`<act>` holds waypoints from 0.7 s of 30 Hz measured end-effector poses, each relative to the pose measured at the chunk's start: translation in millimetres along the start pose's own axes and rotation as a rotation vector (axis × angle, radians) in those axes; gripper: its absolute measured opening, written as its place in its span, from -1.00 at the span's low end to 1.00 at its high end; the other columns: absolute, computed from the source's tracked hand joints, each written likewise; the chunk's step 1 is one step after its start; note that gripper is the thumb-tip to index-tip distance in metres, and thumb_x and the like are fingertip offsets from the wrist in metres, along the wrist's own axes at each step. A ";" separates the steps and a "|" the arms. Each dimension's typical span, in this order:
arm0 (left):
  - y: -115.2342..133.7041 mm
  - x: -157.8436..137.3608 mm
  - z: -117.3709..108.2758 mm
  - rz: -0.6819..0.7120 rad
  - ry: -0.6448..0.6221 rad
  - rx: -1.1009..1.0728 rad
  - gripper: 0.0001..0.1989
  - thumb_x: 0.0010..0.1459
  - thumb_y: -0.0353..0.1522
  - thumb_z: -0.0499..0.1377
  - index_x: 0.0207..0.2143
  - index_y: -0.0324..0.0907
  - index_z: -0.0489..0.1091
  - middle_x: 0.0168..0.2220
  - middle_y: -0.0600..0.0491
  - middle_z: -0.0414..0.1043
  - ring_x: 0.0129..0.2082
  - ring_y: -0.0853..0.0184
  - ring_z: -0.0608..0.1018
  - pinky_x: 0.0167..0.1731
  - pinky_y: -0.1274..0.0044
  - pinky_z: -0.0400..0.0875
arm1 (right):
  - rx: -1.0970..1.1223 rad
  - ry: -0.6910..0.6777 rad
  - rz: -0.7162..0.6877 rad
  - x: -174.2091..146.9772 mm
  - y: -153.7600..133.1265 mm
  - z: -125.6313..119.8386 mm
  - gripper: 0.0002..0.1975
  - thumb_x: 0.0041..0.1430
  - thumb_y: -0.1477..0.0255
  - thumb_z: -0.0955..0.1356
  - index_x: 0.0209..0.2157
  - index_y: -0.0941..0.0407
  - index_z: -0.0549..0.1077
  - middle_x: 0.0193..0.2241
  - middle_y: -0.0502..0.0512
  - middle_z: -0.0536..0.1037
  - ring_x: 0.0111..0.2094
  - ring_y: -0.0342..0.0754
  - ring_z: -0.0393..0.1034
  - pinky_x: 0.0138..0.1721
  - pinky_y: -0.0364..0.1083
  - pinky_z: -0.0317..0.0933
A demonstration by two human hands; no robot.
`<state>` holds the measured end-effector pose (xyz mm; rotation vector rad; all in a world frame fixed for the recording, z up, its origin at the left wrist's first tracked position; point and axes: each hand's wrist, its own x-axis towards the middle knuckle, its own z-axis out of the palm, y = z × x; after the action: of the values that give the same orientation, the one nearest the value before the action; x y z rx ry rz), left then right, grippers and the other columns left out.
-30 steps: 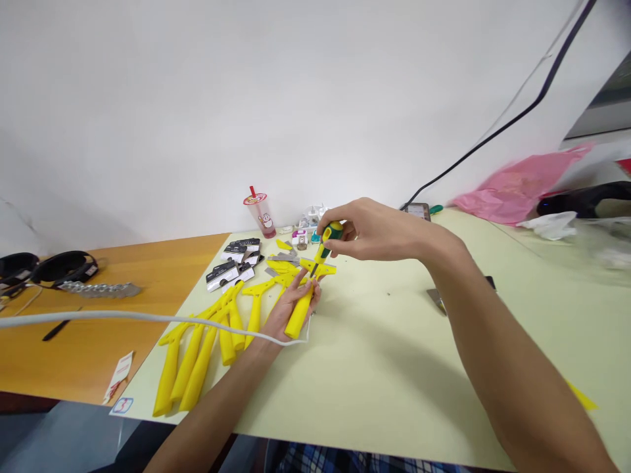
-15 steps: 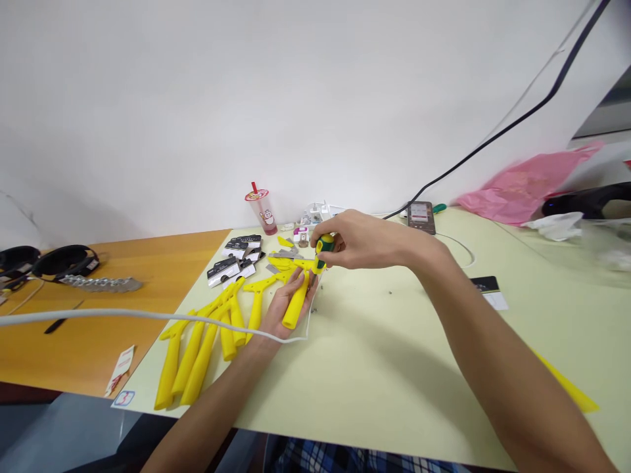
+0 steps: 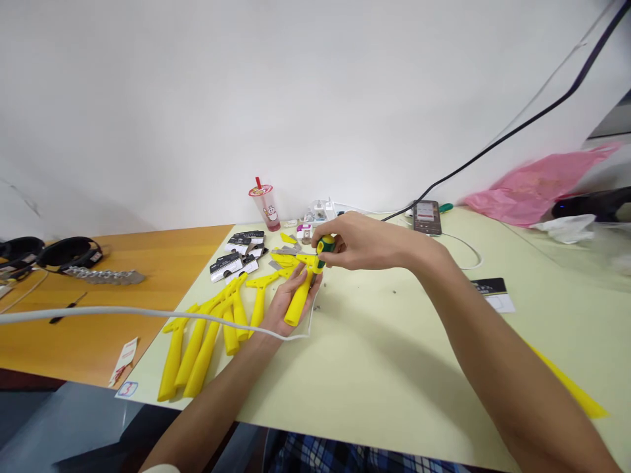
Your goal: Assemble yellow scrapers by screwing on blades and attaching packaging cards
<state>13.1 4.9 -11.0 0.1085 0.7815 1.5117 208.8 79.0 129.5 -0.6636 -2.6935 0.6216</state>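
My left hand (image 3: 284, 299) is closed around a yellow plastic scraper handle (image 3: 298, 302), its round end pointing toward me. Above it, my right hand (image 3: 348, 242) grips a green and yellow screwdriver (image 3: 325, 248), tip down at the head of the scraper handle. The tip itself is hidden. Several more yellow scraper handles (image 3: 202, 355) lie to the left of my left hand. Metal blades (image 3: 284, 251) and small yellow pieces (image 3: 288, 238) lie just beyond my hands. Tiny screws (image 3: 317, 307) are scattered on the table beside the held handle.
Black and white cards (image 3: 227, 265) are piled at the back left near a pink-tinted cup (image 3: 266, 209). A white cable (image 3: 148, 312) crosses low in front. At the back right are a phone (image 3: 426, 217) and a pink bag (image 3: 532, 187). A yellow piece (image 3: 566, 384) lies beside my right forearm.
The view has shifted slightly. Both hands keep the same hold, with the screwdriver still against the scraper handle's head; its grip appears turned a little.
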 end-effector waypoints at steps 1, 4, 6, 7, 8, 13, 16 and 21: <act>-0.6 0.3 -0.1 0.003 -0.005 -0.004 -0.73 0.37 -0.63 0.17 0.05 -0.24 0.45 -0.06 -0.13 0.68 -0.11 0.22 0.77 0.01 0.45 0.72 | 0.000 0.003 0.003 -0.7 -0.2 -0.9 -0.81 0.31 0.36 0.39 -0.13 0.06 0.65 -0.43 0.01 0.59 -0.51 -0.13 0.26 -0.41 -0.05 0.00; -1.0 1.2 -1.4 0.006 -0.026 -0.013 -0.74 0.38 -0.63 0.17 0.04 -0.23 0.46 -0.05 -0.11 0.67 -0.04 0.20 0.76 0.09 0.38 0.69 | 0.008 0.022 0.008 -2.9 -1.8 -4.4 -0.82 0.29 0.35 0.42 -0.14 0.07 0.65 -0.41 0.02 0.61 -0.49 -0.12 0.30 -0.40 -0.06 0.02; -0.5 1.8 -3.1 0.005 -0.045 -0.017 -0.73 0.38 -0.62 0.18 0.04 -0.22 0.46 -0.03 -0.11 0.67 0.01 0.20 0.75 0.14 0.37 0.67 | 0.005 0.040 0.011 -4.5 -2.7 -7.1 -0.82 0.28 0.33 0.43 -0.15 0.07 0.65 -0.39 0.04 0.62 -0.47 -0.11 0.34 -0.38 -0.06 0.04; 0.0 2.0 -4.1 0.003 -0.051 -0.020 -0.73 0.37 -0.63 0.19 0.04 -0.22 0.45 -0.02 -0.11 0.66 0.03 0.20 0.74 0.15 0.37 0.66 | -0.001 0.050 0.015 -5.4 -3.0 -8.6 -0.81 0.28 0.32 0.43 -0.14 0.07 0.65 -0.38 0.04 0.63 -0.45 -0.10 0.36 -0.38 -0.07 0.05; 0.4 2.3 -5.3 0.000 -0.053 -0.023 -0.73 0.36 -0.63 0.19 0.03 -0.22 0.45 -0.01 -0.12 0.66 0.04 0.20 0.74 0.16 0.37 0.66 | -0.005 0.058 0.019 -6.5 -3.3 -10.1 -0.80 0.29 0.31 0.43 -0.13 0.07 0.65 -0.37 0.05 0.63 -0.44 -0.10 0.38 -0.37 -0.07 0.07; 2.2 2.7 -11.0 -0.032 -0.029 -0.054 -0.70 0.34 -0.65 0.19 0.04 -0.20 0.42 0.00 -0.13 0.64 -0.10 0.30 0.75 0.12 0.41 0.66 | 0.038 0.129 0.080 -12.9 -5.0 -17.8 -0.73 0.29 0.25 0.45 -0.04 0.04 0.66 -0.35 0.05 0.65 -0.40 -0.07 0.45 -0.36 -0.09 0.12; 2.1 1.0 -11.4 -0.079 -0.039 -0.065 -0.62 0.34 -0.66 0.17 0.12 -0.18 0.39 0.09 -0.19 0.59 -0.15 0.36 0.74 0.02 0.49 0.67 | 0.067 0.182 0.116 -14.7 -4.8 -19.8 -0.71 0.27 0.25 0.48 -0.02 0.05 0.66 -0.35 0.07 0.65 -0.41 -0.07 0.46 -0.38 -0.10 0.12; 0.4 -3.4 -7.7 -0.114 -0.069 -0.035 -0.50 0.32 -0.67 0.16 0.24 -0.15 0.36 0.16 -0.21 0.53 -0.18 0.40 0.72 0.03 0.51 0.64 | 0.063 0.204 0.111 -10.2 1.1 -16.2 -0.73 0.28 0.30 0.46 -0.03 0.07 0.65 -0.33 0.09 0.67 -0.44 -0.08 0.42 -0.41 -0.09 0.09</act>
<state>9.2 -1.2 -15.4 0.0881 0.6939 1.4056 224.0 80.3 141.1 -0.8168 -2.4533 0.6267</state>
